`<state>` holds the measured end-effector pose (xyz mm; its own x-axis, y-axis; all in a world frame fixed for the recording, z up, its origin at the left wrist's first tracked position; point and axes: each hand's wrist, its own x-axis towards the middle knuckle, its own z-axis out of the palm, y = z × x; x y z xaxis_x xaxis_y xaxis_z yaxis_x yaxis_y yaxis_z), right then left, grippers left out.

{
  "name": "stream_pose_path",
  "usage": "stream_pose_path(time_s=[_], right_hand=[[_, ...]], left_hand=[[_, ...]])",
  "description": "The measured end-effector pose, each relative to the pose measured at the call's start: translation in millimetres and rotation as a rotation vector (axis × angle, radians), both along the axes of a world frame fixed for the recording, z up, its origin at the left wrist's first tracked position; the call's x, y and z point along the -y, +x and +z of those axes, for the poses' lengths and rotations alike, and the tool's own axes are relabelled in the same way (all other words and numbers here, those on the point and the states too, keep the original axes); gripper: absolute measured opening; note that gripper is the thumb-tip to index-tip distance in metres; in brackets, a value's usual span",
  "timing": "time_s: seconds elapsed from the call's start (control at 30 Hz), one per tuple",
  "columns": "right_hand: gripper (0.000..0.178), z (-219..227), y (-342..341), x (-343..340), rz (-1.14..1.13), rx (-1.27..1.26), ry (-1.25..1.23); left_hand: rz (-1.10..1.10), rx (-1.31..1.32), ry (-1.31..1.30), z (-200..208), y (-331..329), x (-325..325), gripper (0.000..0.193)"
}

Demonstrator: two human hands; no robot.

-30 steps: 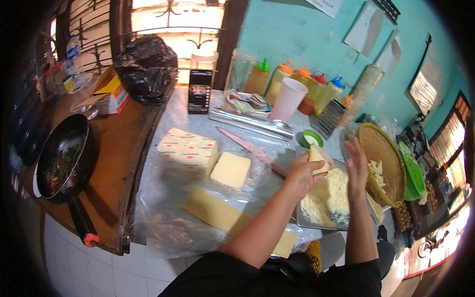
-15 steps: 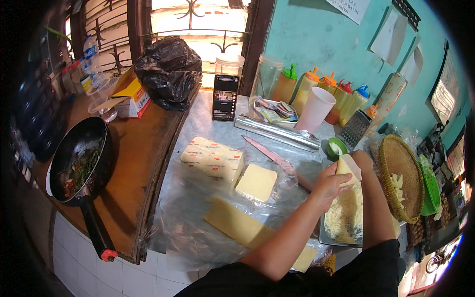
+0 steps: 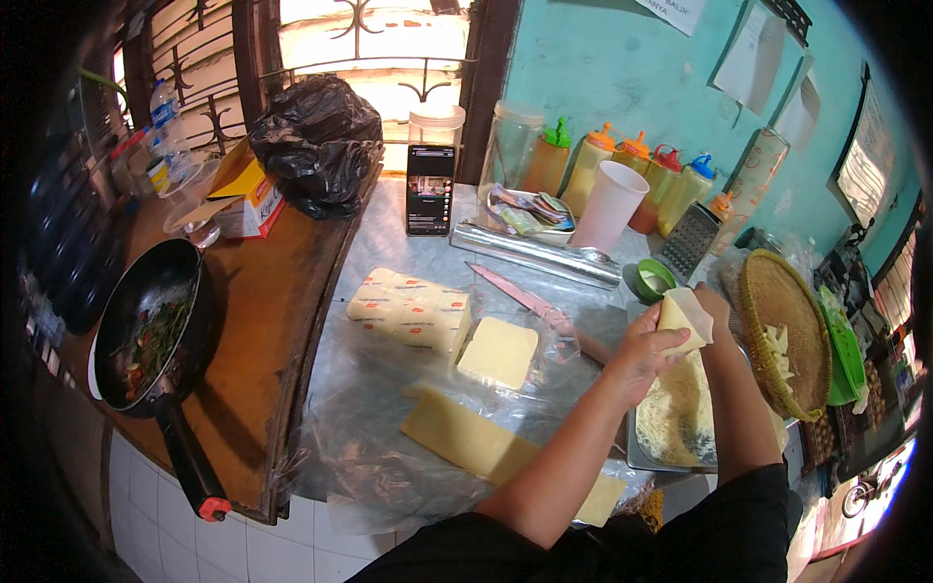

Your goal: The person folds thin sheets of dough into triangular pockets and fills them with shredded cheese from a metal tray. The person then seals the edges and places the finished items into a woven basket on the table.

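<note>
My left hand (image 3: 649, 345) grips a pale yellow pastry sheet (image 3: 684, 317) folded into a cone, thumb on its near side. My right hand (image 3: 714, 309) closes on its right edge, its fingers partly hidden behind the sheet. Below them is a metal tray (image 3: 634, 449) of pale grated filling (image 3: 671, 413). A small green bowl (image 3: 643, 290) with white stuff in it stands just beyond my hands. Left of my left forearm lie a long pastry strip (image 3: 466, 437) on clear plastic, a square pale yellow slab (image 3: 498, 352) and a paper-wrapped block (image 3: 408, 313).
A pink knife (image 3: 515, 291) and a foil roll (image 3: 535, 257) lie farther back. At right, a round woven tray (image 3: 812, 335) holds folded pastry pieces (image 3: 777, 350). A grater (image 3: 690, 243), sauce bottles (image 3: 591, 165) and phone (image 3: 430, 194) stand behind. A frying pan (image 3: 194, 321) sits left.
The view has shifted slightly. Both hands stay on the folded pastry sheet, which now stands a little wider at its top. Nothing else has visibly moved.
</note>
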<state>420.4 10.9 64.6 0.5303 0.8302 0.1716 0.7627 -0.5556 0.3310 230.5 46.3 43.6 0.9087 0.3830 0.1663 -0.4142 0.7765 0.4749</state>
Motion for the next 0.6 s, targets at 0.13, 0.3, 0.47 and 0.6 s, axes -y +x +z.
stream_pose_path(time_s=[0.13,0.3,0.47,0.6], right_hand=[[0.028,-10,4,25,0.018,-0.038,0.178],[0.038,-21,7,44,0.069,0.035,0.2],[0.044,-17,4,52,0.072,-0.015,0.281],[0.043,-12,-1,56,0.123,-0.049,0.353]], left_hand=[[-0.005,0.088,0.012,2,-2,0,0.05],[-0.063,0.18,-0.014,0,-3,-3,0.054],[-0.065,0.219,-0.014,1,-6,-3,0.056],[-0.129,0.275,-0.01,8,-11,-1,0.066]])
